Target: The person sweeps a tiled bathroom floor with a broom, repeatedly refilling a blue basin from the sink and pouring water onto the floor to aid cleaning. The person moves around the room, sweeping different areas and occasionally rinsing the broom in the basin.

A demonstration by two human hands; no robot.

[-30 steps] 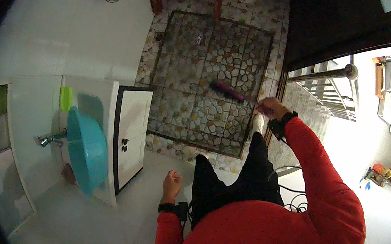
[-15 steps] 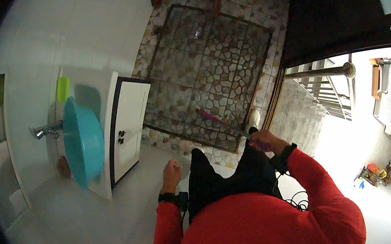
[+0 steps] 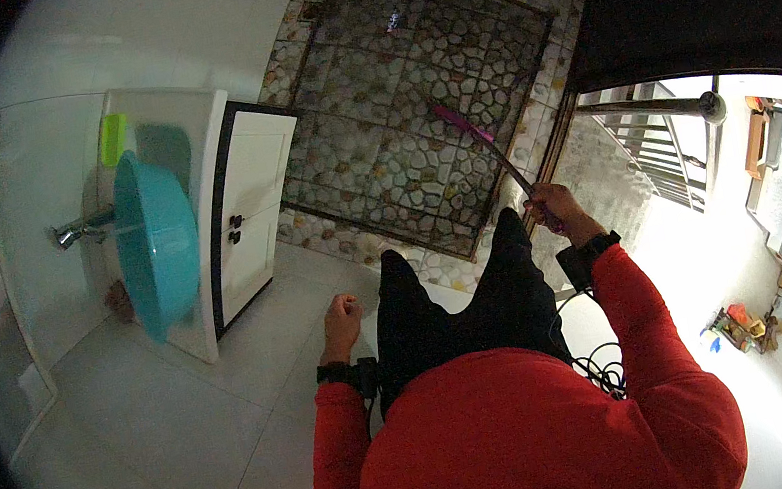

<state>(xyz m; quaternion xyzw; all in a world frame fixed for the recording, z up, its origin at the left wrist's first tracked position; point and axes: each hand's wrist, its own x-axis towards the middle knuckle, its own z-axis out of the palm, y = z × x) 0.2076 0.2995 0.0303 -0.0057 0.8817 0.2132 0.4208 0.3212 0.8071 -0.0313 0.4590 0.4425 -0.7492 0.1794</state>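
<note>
My right hand (image 3: 558, 209), beside my right knee, is closed round the handle of a long thin tool with a pink head (image 3: 464, 122). Its dark shaft slopes forward and left over the pebble-patterned floor (image 3: 369, 96); I cannot tell whether the head touches it or what kind of tool it is. Curled into a loose fist by my left thigh, my left hand (image 3: 343, 322) shows nothing in it. Both wrists wear dark bands.
A turquoise basin (image 3: 159, 249) stands tilted by a metal tap (image 3: 81, 232) on the left, next to a white cabinet (image 3: 258, 199) with dark trim. To the right is a bright doorway with a railing (image 3: 654, 144). Black cable (image 3: 597, 371) hangs at my right hip.
The view has shifted forward and the basin and cabinet sit higher in it. My right hand has moved forward and right, and the tool's pink head has swung farther out and right.
</note>
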